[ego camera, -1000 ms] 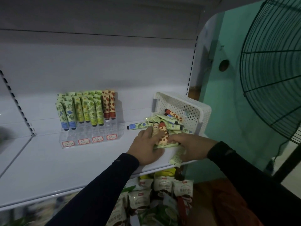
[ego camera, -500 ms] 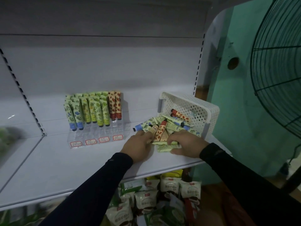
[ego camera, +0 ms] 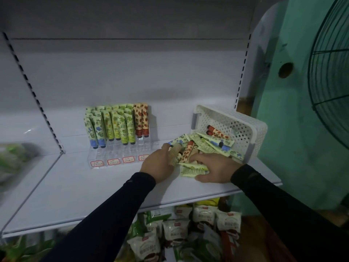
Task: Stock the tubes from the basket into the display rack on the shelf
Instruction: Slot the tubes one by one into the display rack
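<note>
both hands, left [ego camera: 158, 163] and right [ego camera: 211, 170], were grasping tubes [ego camera: 192, 168] spilled from the basket [ego camera: 245, 125]; next, carrying them to the rack [ego camera: 117, 159].

A single wide-angle camera, worn on the person's head, looked forward and down onto the white shelf [ego camera: 75, 190] at close, arm's-length range. Both forearms entered from the bottom edge, and the hands sat just right of frame centre. The view faced the shelf's back panel squarely. Straight lines bowed toward the frame edges. The lower shelf's packets [ego camera: 181, 231] showed at the bottom, and a fan guard [ego camera: 332, 87] at the right.
</note>
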`<action>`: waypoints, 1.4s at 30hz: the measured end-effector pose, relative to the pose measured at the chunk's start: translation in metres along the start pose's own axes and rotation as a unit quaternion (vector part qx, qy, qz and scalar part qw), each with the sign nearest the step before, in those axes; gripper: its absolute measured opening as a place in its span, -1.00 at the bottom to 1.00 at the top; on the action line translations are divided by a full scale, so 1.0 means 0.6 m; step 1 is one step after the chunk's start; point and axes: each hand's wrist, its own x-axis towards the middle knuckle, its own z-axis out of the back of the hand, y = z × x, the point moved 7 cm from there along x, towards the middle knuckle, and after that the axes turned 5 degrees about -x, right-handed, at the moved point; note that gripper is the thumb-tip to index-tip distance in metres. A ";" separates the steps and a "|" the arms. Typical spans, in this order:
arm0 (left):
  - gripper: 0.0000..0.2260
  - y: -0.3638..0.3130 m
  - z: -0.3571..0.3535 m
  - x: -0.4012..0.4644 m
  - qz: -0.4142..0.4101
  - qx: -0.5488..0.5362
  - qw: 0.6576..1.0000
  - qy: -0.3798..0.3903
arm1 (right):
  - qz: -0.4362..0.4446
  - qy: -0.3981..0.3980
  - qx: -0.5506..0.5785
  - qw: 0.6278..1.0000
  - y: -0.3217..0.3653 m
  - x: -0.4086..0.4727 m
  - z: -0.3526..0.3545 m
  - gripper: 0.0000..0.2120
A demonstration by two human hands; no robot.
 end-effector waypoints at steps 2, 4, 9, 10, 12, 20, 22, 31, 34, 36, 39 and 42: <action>-0.58 -0.002 -0.008 0.003 0.009 0.014 1.000 0.013 | -0.007 0.015 -0.022 1.000 0.000 0.002 -0.004 -0.36; -0.61 -0.005 -0.011 0.002 0.017 0.018 0.999 0.029 | -0.005 0.028 -0.030 0.999 0.001 0.002 -0.007 -0.33; -0.58 -0.006 -0.009 -0.009 0.058 0.052 0.993 0.089 | -0.002 0.027 -0.017 0.999 -0.005 -0.001 -0.003 -0.41; -0.56 -0.006 -0.008 -0.010 0.065 0.074 0.990 0.099 | -0.002 0.032 -0.026 0.999 -0.005 -0.001 -0.005 -0.44; -0.53 -0.009 -0.007 -0.010 0.075 0.107 0.985 0.112 | -0.004 0.035 -0.033 0.999 -0.003 0.000 -0.006 -0.48; -0.63 -0.043 -0.027 -0.012 0.029 0.142 0.984 0.099 | -0.036 0.010 0.099 0.994 -0.012 -0.013 0.008 -0.53; -0.63 -0.037 -0.029 -0.013 0.050 0.107 0.985 0.123 | -0.047 -0.019 0.155 0.987 -0.020 -0.018 0.018 -0.76; -0.87 0.035 0.005 -0.038 0.204 -0.537 0.812 0.101 | -0.074 -0.086 0.448 0.887 0.011 0.007 0.046 -0.78; -0.89 0.038 0.011 -0.043 0.176 -0.608 0.768 0.092 | -0.075 -0.099 0.500 0.857 0.032 0.033 0.033 -0.83; -0.83 0.039 0.011 -0.046 0.155 -0.590 0.787 0.094 | -0.084 -0.105 0.538 0.832 0.050 0.048 0.024 -0.82; -0.74 0.039 0.010 -0.055 0.143 -0.567 0.806 0.094 | -0.097 -0.112 0.563 0.813 0.077 0.071 0.010 -0.84; -0.78 0.047 0.013 -0.058 0.149 -0.555 0.816 0.068 | -0.101 -0.127 0.558 0.814 0.103 0.087 0.003 -0.84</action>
